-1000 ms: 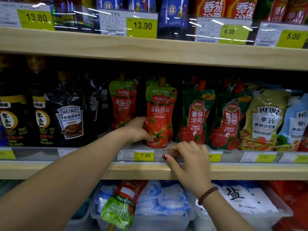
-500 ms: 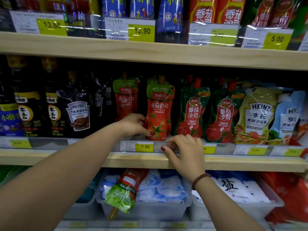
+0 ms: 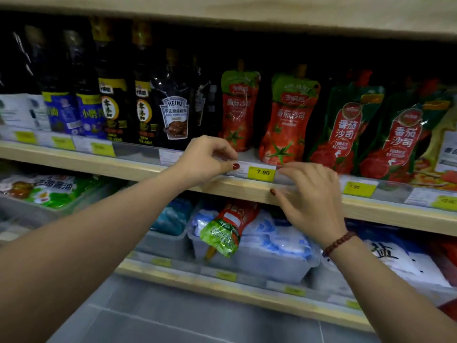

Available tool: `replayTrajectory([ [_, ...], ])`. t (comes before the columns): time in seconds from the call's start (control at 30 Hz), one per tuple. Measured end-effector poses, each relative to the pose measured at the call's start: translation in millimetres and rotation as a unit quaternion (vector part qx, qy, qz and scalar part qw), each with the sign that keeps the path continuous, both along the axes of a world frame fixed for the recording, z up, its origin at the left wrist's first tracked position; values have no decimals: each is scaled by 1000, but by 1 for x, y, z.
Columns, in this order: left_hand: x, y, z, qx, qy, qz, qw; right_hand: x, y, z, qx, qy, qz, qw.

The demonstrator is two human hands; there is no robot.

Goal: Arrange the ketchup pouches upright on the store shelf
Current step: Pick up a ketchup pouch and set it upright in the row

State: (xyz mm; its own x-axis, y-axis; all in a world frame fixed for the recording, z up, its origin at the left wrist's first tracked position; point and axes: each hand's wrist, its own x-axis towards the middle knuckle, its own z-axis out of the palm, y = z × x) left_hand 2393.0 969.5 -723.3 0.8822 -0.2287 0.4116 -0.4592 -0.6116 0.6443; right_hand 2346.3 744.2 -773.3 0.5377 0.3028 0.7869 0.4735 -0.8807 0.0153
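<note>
Two red-and-green ketchup pouches stand upright on the middle shelf [image 3: 138, 167]: one [image 3: 238, 107] further back, one [image 3: 288, 120] at the front. A third pouch of the same kind [image 3: 227, 226] lies spout-down on a grey bin on the shelf below. My left hand [image 3: 205, 159] hovers at the shelf's front rail with thumb and fingers pinched at the 7.90 price tag [image 3: 262, 172], holding no pouch. My right hand [image 3: 311, 194] rests over the shelf edge, fingers spread, just below the front pouch.
Dark green tomato ketchup pouches [image 3: 346, 127] stand to the right. Black Heinz pouches [image 3: 174, 115] and dark bottles [image 3: 113, 95] fill the left. Grey bins of white and blue bags [image 3: 277, 243] sit on the lower shelf. Grey floor tiles lie below.
My left hand has let go of the front pouch and dropped to the price tag rail. My right hand slid down over the shelf edge. The camera shifted down and left.
</note>
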Motion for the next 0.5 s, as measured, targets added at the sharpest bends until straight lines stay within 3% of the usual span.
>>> replayTrajectory([
  [0.1,3,-1,-5,-26,-5,12,1000,-13,30,-28,-74,-3,121,990],
  [0.2,4,0,-9,-61,-10,16,998,-19,58,-65,-84,110,189,972],
  [0.37,8,-1,-17,-120,-19,17,992,-4,78,-107,-81,266,98,956],
  [0.5,10,0,-27,-125,-73,14,989,2,85,-123,-94,222,66,968],
])
